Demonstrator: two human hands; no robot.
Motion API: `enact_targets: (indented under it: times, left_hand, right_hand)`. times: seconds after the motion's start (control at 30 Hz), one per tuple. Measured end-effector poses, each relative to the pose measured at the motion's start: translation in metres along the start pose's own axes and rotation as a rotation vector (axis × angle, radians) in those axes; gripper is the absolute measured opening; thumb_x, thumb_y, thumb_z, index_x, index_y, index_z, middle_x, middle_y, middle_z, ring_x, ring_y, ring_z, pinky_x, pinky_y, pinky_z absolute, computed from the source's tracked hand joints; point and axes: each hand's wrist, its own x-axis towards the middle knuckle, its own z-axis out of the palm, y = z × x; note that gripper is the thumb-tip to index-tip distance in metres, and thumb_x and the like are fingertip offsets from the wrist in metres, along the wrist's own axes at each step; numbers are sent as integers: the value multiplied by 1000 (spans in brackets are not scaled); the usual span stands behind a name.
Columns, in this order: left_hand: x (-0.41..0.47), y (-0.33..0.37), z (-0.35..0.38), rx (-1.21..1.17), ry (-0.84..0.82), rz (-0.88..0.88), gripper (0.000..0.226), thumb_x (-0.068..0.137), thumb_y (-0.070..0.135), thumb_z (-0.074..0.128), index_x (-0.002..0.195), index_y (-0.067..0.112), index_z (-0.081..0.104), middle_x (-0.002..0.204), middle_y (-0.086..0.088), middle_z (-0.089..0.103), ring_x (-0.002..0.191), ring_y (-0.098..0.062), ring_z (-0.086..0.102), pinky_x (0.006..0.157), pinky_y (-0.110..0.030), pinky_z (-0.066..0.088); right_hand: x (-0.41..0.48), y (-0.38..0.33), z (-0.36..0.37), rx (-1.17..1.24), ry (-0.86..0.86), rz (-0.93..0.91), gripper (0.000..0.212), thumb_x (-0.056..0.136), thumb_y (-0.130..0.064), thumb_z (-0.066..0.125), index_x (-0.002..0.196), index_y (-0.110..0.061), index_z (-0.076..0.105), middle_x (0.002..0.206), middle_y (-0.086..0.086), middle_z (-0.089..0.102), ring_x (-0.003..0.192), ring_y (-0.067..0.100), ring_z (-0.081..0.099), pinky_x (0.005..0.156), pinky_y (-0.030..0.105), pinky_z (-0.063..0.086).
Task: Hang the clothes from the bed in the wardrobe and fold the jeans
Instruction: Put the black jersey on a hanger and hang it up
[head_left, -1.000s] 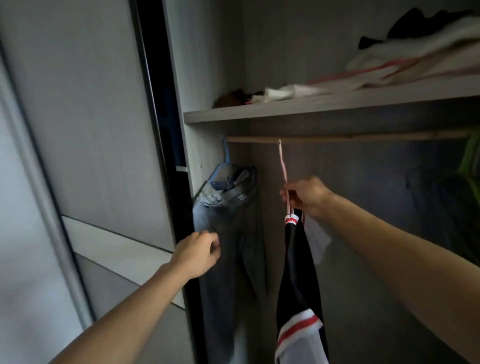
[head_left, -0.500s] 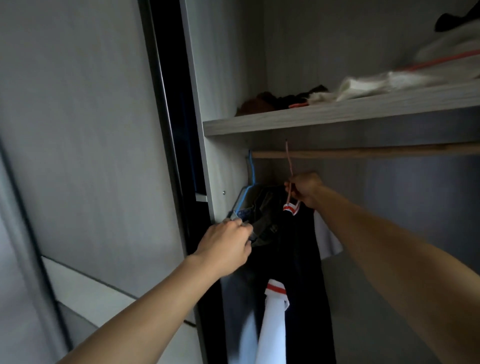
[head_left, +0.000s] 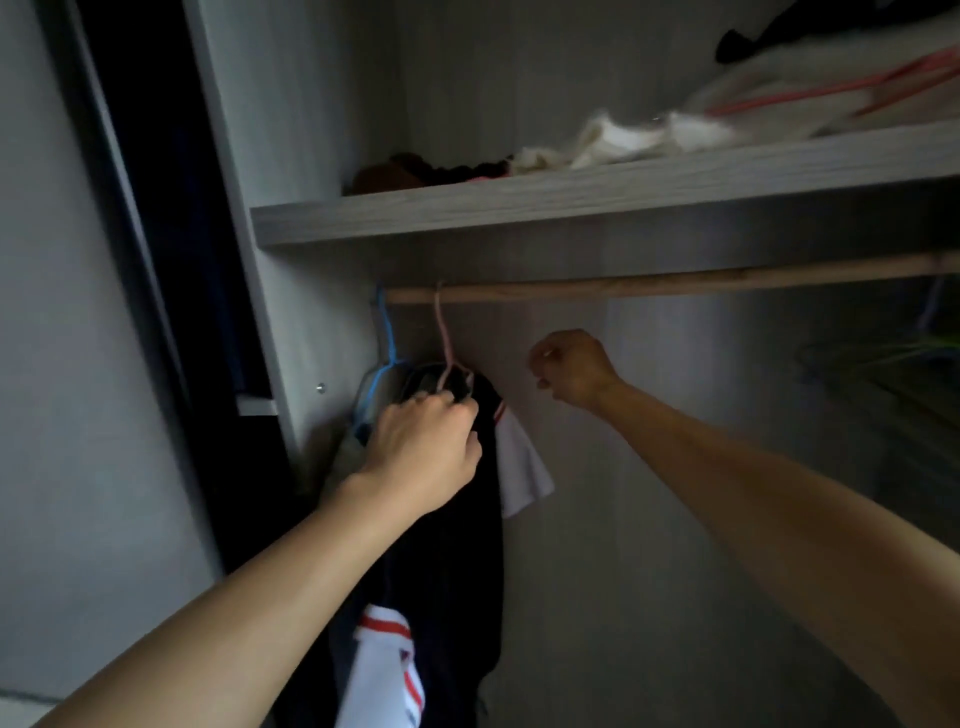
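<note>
Our left hand (head_left: 426, 447) has its fingers curled into the shoulder of the dark shirt (head_left: 457, 545), just under the neck of the pink hanger (head_left: 445, 338). The hanger's hook sits over the rod (head_left: 675, 283) near its left end. Our right hand (head_left: 571, 371) is up beside it, apart from the hanger, closed in a fist with nothing in it. So the shirt hangs in the wardrobe, with its white sleeve (head_left: 522, 467) sticking out to the right.

What worries us is the pull of the left hand. A tug down on one shoulder could drag the shirt off that arm of the hanger, or tip the hanger so the shirt slides to the wardrobe floor. The hook is thin and only laid over the rod, so an upward nudge could unhook it. The blue hanger (head_left: 387, 343) hangs just beside the pink one, and the two could tangle if we shift the shirt sideways. The pale cloth on it is mostly hidden behind our left hand, and we cannot tell what it is.

Above the rod runs a shelf (head_left: 571, 202) with a loose heap of clothes (head_left: 623, 137). Green hangers (head_left: 883, 353) sit far along to the right, well apart from us. The side wall (head_left: 291, 260) is close on the left and cramps that hand, while the stretch of rod to the right of the shirt is bare
</note>
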Motion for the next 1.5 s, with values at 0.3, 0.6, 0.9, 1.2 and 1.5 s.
enact_targets:
  times: [0.3,0.6,0.9,1.2,1.5]
  left_hand:
    - [67,138,52,-148,-174,150,26,91,36,47,100,15,59,110,-9,66,103,-31,62,79,-34,45]
    - [76,238,72,-209,-254,219,30,92,39,44,108,18,58,118,-8,63,107,-29,61,81,-32,47]
    - [77,238,68,-226,-338,207,31,92,38,45,112,18,58,119,-11,62,109,-31,60,85,-32,47]
    - [65,186,75,-305,-356,279,29,92,37,45,109,18,59,118,-9,62,106,-30,60,89,-34,49]
    - [13,220,104,-382,-428,512,28,88,40,51,106,21,60,117,-7,64,108,-29,60,83,-31,48]
  right_hand:
    - [-76,84,-194,-844,436,-163,17,83,-25,63,95,-17,72,101,7,67,95,30,63,67,37,52]
    - [-110,135,-280,-1126,503,66,36,83,-31,64,112,-9,59,110,16,61,96,37,63,62,37,49]
    - [-108,133,-267,-755,366,273,32,90,-32,52,98,-6,70,102,23,68,96,37,66,75,38,53]
    - [-124,73,-253,-723,590,210,30,93,-35,48,103,-15,69,105,19,69,101,39,63,80,42,51]
    - [-286,78,-218,-653,563,439,17,86,-39,57,96,-34,70,89,-5,71,85,23,63,66,29,45]
